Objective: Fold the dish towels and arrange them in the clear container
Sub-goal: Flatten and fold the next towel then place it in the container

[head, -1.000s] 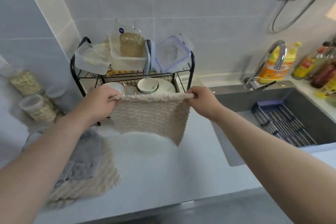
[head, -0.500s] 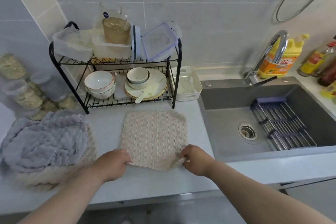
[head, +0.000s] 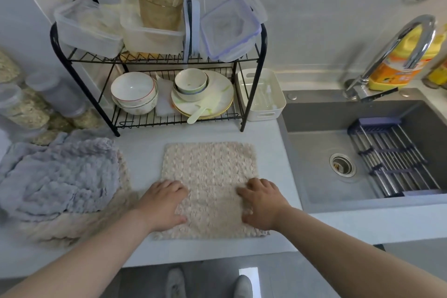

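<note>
A beige dish towel [head: 210, 172] lies spread flat on the counter in front of me. My left hand [head: 162, 203] presses on its near left part with fingers spread. My right hand [head: 262, 202] presses flat on its near right part. A grey towel [head: 60, 176] lies crumpled at the left on top of another beige towel [head: 72, 225]. Clear plastic containers [head: 89, 29] sit on the top shelf of the black wire rack [head: 251, 94].
The rack's lower shelf holds bowls [head: 134, 93] and plates [head: 212, 101]. A white bin [head: 262, 94] stands beside it. The grey sink [head: 338, 143] with faucet [head: 396, 48] and a drying rack is at the right. Jars [head: 26, 109] stand at the far left.
The beige towel was held up by its top corners, then laid down on the counter. Both hands let go of its near corners and now press flat on it.
</note>
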The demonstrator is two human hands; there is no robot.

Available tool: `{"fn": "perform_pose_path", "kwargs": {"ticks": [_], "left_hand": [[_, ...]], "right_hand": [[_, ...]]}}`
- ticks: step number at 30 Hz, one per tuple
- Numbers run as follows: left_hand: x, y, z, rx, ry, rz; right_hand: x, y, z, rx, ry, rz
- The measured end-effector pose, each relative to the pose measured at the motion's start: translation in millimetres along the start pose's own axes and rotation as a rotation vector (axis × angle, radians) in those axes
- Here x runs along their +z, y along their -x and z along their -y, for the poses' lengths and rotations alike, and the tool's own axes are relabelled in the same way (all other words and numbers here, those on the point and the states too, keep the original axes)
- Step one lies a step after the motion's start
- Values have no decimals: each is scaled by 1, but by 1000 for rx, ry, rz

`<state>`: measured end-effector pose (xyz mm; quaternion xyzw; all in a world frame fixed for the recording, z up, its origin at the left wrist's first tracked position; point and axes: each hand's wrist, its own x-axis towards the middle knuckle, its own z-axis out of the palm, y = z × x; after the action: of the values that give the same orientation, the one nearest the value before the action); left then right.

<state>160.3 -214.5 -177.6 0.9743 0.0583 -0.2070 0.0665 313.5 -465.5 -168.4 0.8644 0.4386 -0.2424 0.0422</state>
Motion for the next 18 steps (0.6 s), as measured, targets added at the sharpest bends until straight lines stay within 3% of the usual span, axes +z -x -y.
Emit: {"fn": "perform_pose_path", "kwargs": {"ticks": [3, 6, 11, 18], "left_hand": [[-6, -5, 16, 22, 129, -164], [-24, -44, 48, -132, 298, -303], [-40, -104, 80, -276, 318, -177], [-49, -120, 75, -291, 373, -200]], "right_hand": [[-7, -9, -3, 15, -131, -89], [-30, -50, -21, 185, -298, -253], [-57, -115, -32, 359, -324, -123], [-74, -121, -33, 281, -358, -143]]}}
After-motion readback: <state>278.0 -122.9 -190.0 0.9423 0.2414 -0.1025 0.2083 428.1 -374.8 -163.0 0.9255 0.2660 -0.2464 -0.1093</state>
